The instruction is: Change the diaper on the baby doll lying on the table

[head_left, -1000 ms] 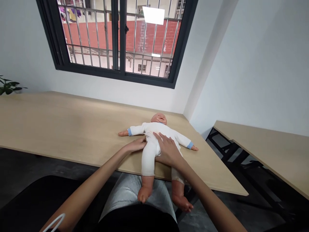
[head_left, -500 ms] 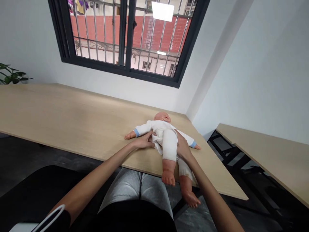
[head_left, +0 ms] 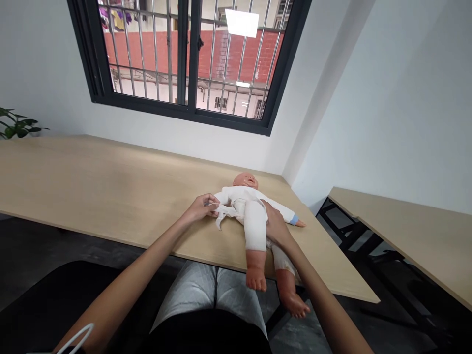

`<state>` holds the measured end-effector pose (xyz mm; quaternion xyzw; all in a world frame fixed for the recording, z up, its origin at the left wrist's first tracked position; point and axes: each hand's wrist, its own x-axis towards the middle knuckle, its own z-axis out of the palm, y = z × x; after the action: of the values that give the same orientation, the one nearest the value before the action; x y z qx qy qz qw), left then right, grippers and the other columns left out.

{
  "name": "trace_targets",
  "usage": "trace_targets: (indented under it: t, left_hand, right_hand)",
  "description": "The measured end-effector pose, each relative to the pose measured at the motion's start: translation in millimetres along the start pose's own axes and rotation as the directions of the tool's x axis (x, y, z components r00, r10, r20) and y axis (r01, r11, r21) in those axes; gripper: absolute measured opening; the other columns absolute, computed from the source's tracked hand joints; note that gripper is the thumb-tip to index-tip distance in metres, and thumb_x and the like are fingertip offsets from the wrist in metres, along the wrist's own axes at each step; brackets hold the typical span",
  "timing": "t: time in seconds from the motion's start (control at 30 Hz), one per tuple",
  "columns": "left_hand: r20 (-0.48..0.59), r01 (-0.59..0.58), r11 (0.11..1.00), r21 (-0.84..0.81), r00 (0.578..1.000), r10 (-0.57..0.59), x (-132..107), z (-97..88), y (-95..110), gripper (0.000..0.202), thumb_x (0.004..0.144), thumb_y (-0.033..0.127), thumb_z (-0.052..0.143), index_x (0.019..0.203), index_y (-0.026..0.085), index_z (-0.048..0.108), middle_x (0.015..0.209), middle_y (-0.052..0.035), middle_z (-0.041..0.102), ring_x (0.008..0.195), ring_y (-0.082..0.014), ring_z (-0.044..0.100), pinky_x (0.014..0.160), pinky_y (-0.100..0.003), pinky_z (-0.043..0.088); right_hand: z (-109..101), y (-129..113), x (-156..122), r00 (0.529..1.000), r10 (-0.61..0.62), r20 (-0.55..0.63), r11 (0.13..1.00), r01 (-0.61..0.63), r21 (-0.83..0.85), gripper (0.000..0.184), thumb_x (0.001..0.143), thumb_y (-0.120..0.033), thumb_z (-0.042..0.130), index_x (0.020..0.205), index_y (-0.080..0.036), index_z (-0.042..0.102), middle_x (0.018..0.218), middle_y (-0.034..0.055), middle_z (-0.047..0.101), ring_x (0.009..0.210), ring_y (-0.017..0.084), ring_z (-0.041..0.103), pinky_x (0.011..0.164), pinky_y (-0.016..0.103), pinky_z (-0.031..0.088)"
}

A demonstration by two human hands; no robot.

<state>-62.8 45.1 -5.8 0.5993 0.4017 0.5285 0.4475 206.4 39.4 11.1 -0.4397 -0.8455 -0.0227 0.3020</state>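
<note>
- We note an infant manikin (head_left: 245, 189) lying on its back on a light wood table (head_left: 110, 182), head toward the window, both legs projecting past the near edge.
- We judge it light, with soft, pliable limbs; the thigh looks the firmest place to take hold.
- White gauze bandage (head_left: 255, 231) wraps both legs; the 2 bare feet (head_left: 255, 279) hang free.
- Left hand (head_left: 202, 207): thumb and fingers pinched on a loose gauze strip (head_left: 225, 211), which looks limp and easily slipped.
- Right hand (head_left: 276, 228): laid against the raised thigh, fingers partly hidden; we cannot tell whether it grips.
- The right forearm (head_left: 308, 280) crosses over the far leg.
- Around: barred window (head_left: 184, 64), potted plant (head_left: 16, 127), second table (head_left: 405, 231).
</note>
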Motion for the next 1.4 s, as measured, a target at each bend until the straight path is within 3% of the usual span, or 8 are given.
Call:
trace_targets:
  t: [0.27,0.4,0.7,0.87,0.97,1.07,1.17,1.4]
  left_hand:
    - [0.009,-0.03,0.98,0.198,1.0,0.028,-8,-5.4,-5,0.04,0.065,0.047,0.068,0.087,0.018,0.052,0.085,-0.0035,0.063,0.078,-0.0189,0.063,0.072,-0.031,0.05]
    - [-0.003,-0.026,0.894,0.447,1.0,0.03,-17,-0.1,-13,0.038,0.054,0.041,0.078,0.074,0.019,0.054,0.072,-0.0009,0.06,0.072,-0.0218,0.057,0.063,-0.029,0.041]
    - [-0.054,-0.116,0.722,0.682,0.977,0.208,-33,6.6,-3,0.012,0.067,0.012,0.05,0.073,0.022,0.045,0.072,-0.002,0.055,0.075,-0.0222,0.052,0.068,-0.03,0.037]
    - [0.012,-0.252,0.704,0.664,0.945,0.326,-41,0.7,14,0.01,0.081,0.018,0.041,0.084,0.023,0.049,0.085,-0.0038,0.061,0.08,-0.0213,0.055,0.071,-0.029,0.041]
    - [0.013,-0.299,0.699,0.65,0.923,0.383,-42,-0.6,16,0.015,0.083,0.018,0.039,0.088,0.023,0.052,0.088,-0.005,0.062,0.086,-0.0222,0.057,0.076,-0.031,0.042]
    - [-0.003,-0.327,0.695,0.64,0.904,0.428,-40,-0.4,13,0.021,0.082,0.017,0.04,0.095,0.022,0.055,0.095,-0.0064,0.064,0.093,-0.0236,0.057,0.083,-0.033,0.042]
    - [-0.034,-0.335,0.696,0.635,0.888,0.458,-38,-2.6,8,0.025,0.082,0.018,0.041,0.101,0.022,0.057,0.099,-0.0079,0.065,0.097,-0.0251,0.056,0.087,-0.036,0.041]
    - [-0.08,-0.333,0.755,0.564,0.888,0.452,-43,-9.2,11,0.015,0.081,0.024,0.051,0.08,0.022,0.066,0.086,-0.0068,0.067,0.09,-0.0264,0.058,0.088,-0.038,0.041]
  right_hand:
    - [-4,-22,-5,0.992,-0.013,0.125,0.99,0.03,-0.135,0.061,0.074,-0.022,0.052,0.134,-0.018,0.046,0.138,0.0117,0.049,0.124,0.028,0.045,0.104,0.046,0.03]
    - [-7,-27,-6,0.983,-0.038,0.179,0.986,0.066,-0.15,0.063,0.073,-0.021,0.052,0.135,-0.02,0.045,0.141,0.0108,0.046,0.129,0.026,0.04,0.109,0.047,0.023]
    - [-4,-35,-9,0.963,-0.064,0.262,0.985,0.104,-0.139,0.064,0.074,-0.022,0.058,0.137,-0.024,0.045,0.146,0.0119,0.04,0.136,0.028,0.032,0.111,0.055,0.016]
    - [-37,-36,0,0.911,-0.161,0.38,0.984,0.118,0.135,0.069,0.079,-0.04,0.064,0.142,-0.032,0.037,0.152,0.0069,0.031,0.14,0.03,0.025,0.111,0.054,0.022]
    - [-49,-49,23,0.916,-0.291,0.276,0.926,0.197,0.321,0.054,0.09,-0.036,0.05,0.142,-0.032,0.036,0.15,0.0015,0.035,0.139,0.02,0.03,0.113,0.041,0.025]
    - [-29,-68,53,0.913,-0.325,0.246,0.935,0.271,0.229,0.041,0.087,-0.03,0.057,0.127,-0.03,0.055,0.135,0.0031,0.054,0.128,0.024,0.044,0.109,0.045,0.028]
    - [1,-74,80,0.895,-0.31,0.319,0.95,0.282,0.133,0.023,0.079,-0.017,0.063,0.101,-0.023,0.069,0.106,0.0044,0.069,0.101,0.023,0.061,0.089,0.035,0.042]
    - [39,-53,104,0.918,-0.179,0.355,0.984,0.168,0.062,0.013,0.066,-0.004,0.063,0.067,-0.016,0.069,0.076,0.0058,0.07,0.074,0.021,0.063,0.066,0.028,0.04]
